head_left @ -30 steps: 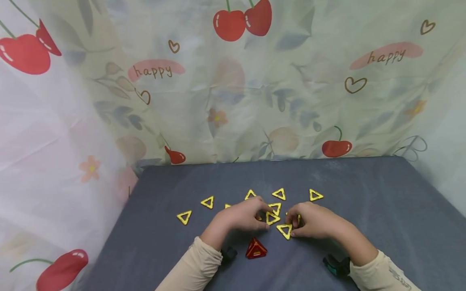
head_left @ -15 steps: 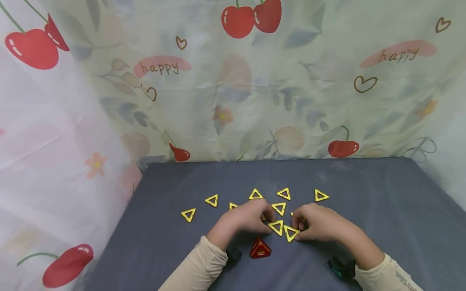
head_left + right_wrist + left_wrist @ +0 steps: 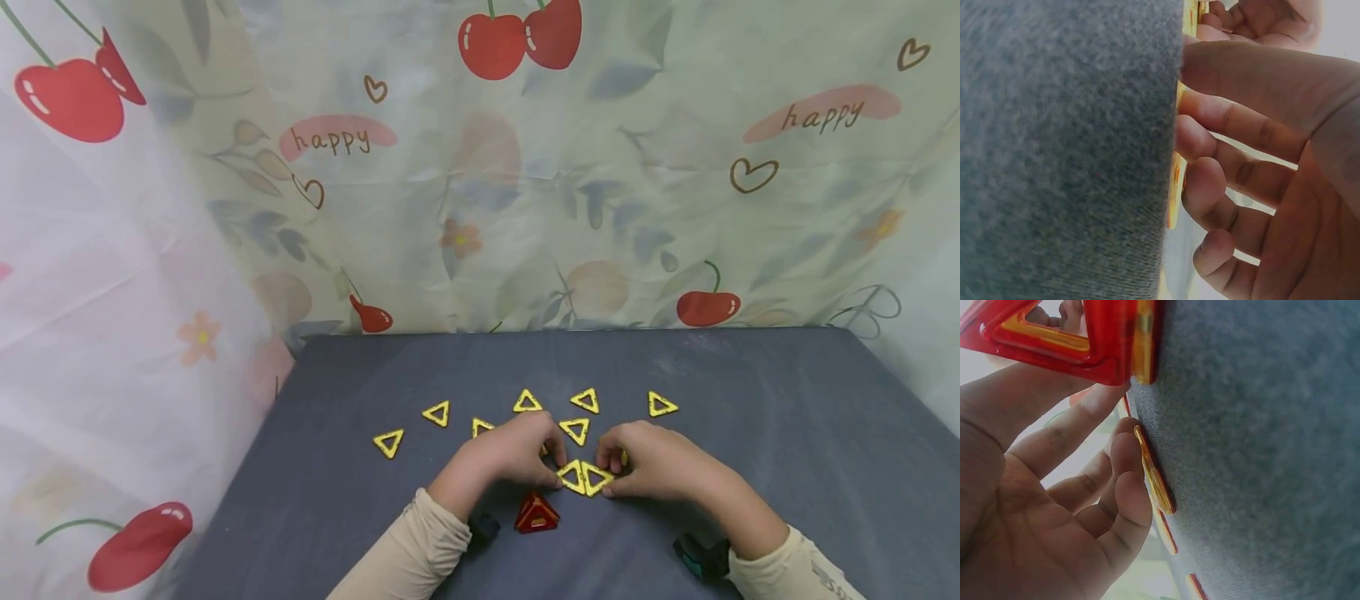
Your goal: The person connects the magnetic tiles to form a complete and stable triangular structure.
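Note:
Two yellow triangular magnetic tiles lie flat on the table, edges meeting. At the outer corner of the left tile (image 3: 568,471), the thumb and index finger of my left hand (image 3: 504,450) pinch it. My right hand (image 3: 660,460) likewise grips the right tile (image 3: 600,485) between thumb and curled index finger. A red pyramid (image 3: 536,521) of triangular tiles stands just in front of my left hand; in the left wrist view this red pyramid (image 3: 1113,356) looms close beside the thumb. Other fingers of both hands are loosely bent.
Several more yellow triangles lie scattered behind the hands, such as one tile (image 3: 574,439) between them and a far right tile (image 3: 663,411). Some are partly hidden under the hands. A grey cloth covers the table (image 3: 750,400); a printed curtain (image 3: 420,200) hangs behind.
The left tile has been pulled from the group behind toward the right tile and turned, until their edges meet. Both hands stay close together; the head view has shifted slightly.

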`<state>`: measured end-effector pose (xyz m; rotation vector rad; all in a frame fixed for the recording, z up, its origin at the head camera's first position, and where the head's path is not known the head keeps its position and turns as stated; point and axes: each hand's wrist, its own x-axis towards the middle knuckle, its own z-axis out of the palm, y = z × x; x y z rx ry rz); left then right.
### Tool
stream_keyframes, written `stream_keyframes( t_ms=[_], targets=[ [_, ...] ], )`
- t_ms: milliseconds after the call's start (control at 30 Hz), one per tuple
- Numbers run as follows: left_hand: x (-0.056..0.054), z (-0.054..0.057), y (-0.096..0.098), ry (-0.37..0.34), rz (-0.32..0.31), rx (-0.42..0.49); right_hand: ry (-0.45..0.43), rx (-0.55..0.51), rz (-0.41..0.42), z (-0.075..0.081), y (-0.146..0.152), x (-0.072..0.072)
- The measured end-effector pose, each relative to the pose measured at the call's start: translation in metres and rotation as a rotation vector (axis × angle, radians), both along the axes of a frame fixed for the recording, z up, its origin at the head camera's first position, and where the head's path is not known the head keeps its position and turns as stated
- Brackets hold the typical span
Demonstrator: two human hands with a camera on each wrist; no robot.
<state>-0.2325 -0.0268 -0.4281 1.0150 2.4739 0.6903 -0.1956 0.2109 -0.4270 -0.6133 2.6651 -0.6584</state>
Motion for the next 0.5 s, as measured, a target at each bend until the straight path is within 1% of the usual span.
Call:
stream_keyframes(
  t_ms=[267, 500],
  targets=[
    [0.0011, 0.0021, 0.0, -0.009, -0.001, 0.004, 0.018, -0.007, 0.017, 0.0002, -0.0007, -0.001],
    [0.0025, 0.0045, 0.0001, -0.03, 0.0, 0.016, 0.024, -0.005, 0.015, 0.0057, -0.0019, 0.0017]
  ],
)
